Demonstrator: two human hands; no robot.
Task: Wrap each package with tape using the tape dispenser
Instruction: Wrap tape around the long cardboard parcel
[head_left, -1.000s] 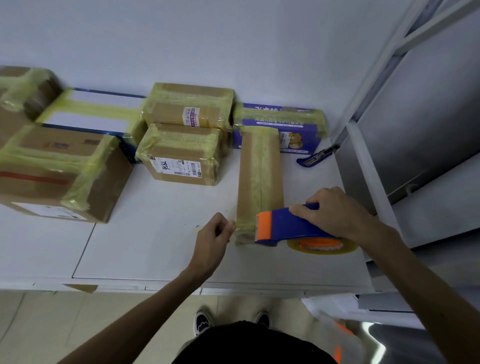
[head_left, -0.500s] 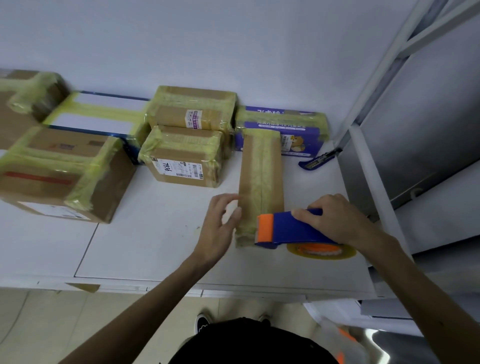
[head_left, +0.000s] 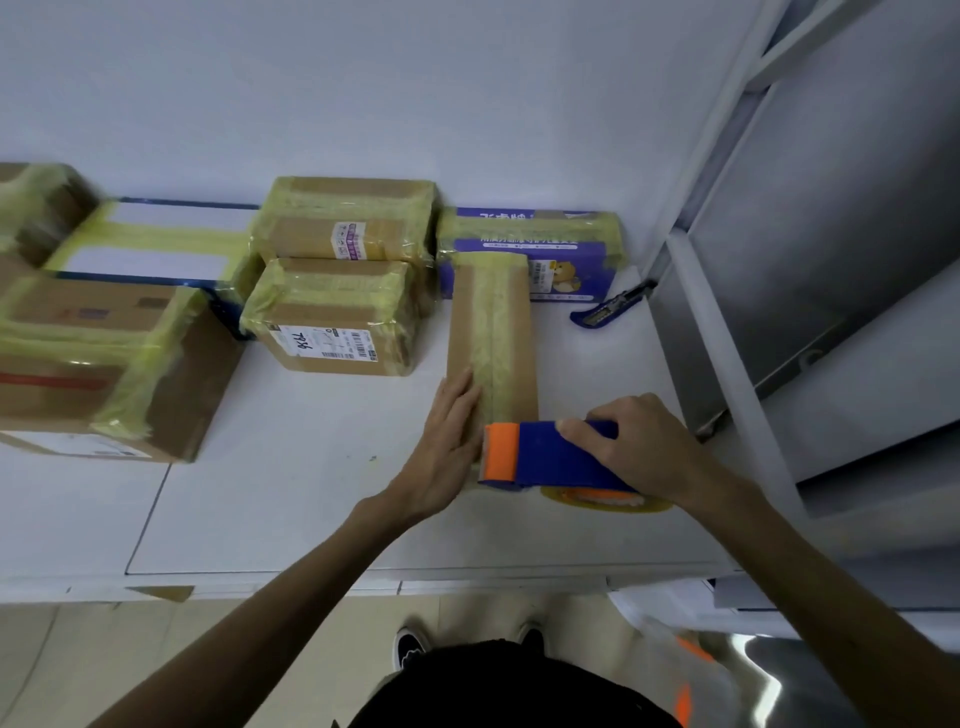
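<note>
Two hands work near the tabletop's front edge — left hand (head_left: 451, 441) flat on the stiff, light-looking long package (head_left: 491, 332), right hand (head_left: 636, 447) gripping the tape dispenser (head_left: 540, 457).

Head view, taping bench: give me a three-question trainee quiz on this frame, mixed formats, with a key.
1. True or false: the right hand holds the tape dispenser at the near end of the long narrow package.
2. Multiple choice: where is the left hand? A) flat against the long narrow package's left side; B) lifting the purple box; C) on the blue utility knife.
3. Fill in: the box with "798" handwritten on its label lies to the ____ of the long narrow package.

Key: 1 true; 2 A; 3 left.
</note>
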